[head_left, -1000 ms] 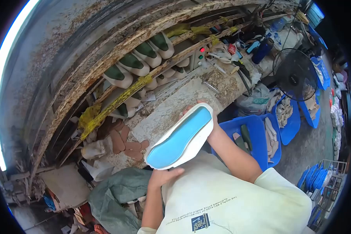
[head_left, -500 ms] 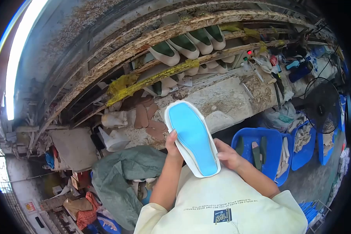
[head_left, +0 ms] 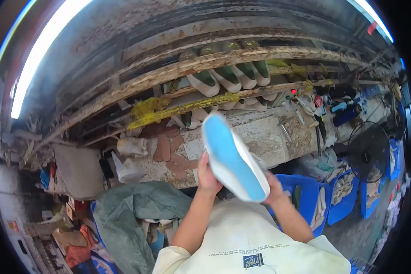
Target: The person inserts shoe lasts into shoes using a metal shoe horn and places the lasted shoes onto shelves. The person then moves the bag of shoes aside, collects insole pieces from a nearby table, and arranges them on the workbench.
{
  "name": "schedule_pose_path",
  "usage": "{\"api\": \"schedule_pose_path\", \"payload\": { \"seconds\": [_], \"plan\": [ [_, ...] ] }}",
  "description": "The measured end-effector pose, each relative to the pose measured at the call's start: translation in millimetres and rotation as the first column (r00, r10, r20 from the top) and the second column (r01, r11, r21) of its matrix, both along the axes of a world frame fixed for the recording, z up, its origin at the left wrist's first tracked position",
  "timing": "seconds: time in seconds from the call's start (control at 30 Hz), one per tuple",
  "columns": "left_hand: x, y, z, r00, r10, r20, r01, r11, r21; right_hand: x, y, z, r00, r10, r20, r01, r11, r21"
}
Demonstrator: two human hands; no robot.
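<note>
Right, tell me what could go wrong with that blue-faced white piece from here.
The blue-faced white piece might slip: the left hand grips its side, but the right hand at its lower end is blurred, so that hold is unclear. If dropped, it could get dirty on the littered bench beyond it.

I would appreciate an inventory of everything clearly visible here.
Blue-faced shoe-shaped piece: one, blue and white, centre
Slatted wooden rack: one, brown, along pale rough bench
Green-lined shoes: at least four, cream and green, on rack
Flat sole-shaped pieces: several, brown, bench's left
Round fan: one, black, far right
Plastic bins: several, blue, right
Crumpled plastic sheet: one, grey-green, lower left
Left hand: one, bare, piece's left
Right hand: one, bare, piece's right
</note>
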State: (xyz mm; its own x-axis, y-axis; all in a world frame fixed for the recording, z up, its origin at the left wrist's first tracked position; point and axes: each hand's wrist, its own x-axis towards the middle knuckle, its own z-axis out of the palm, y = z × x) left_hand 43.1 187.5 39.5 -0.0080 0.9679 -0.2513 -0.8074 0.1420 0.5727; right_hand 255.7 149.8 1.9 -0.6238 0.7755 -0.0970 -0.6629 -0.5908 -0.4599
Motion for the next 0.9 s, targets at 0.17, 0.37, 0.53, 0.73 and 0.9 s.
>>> {"api": "schedule_pose_path", "payload": {
  "seconds": [0.17,0.37,0.53,0.73,0.9],
  "plan": [
    [-42,-83,-55,0.852,-0.243,-0.464,0.138,0.959,-0.249,-4,101,53,0.483,-0.601,0.637,0.482,0.79,0.38],
    [-96,-240,-110,0.638,0.028,-0.77,-0.325,0.915,-0.237,-20,251,67,0.276,-0.748,0.604,0.258,0.663,0.703],
    [-161,-331,-135,0.268,0.377,-0.887,-0.919,0.375,-0.118,-57,306,56,-0.136,-0.75,0.647,-0.067,0.659,0.75],
    [-270,-433,-268,0.2,-0.09,-0.976,-0.975,0.076,-0.207,-81,229,4,-0.058,-0.943,0.328,-0.072,0.332,0.941],
    [-308,-423,-291,0.719,0.295,-0.629,-0.587,-0.225,-0.777,-78,131,-55,0.11,-0.886,0.451,-0.262,0.412,0.873]
  ]
}}
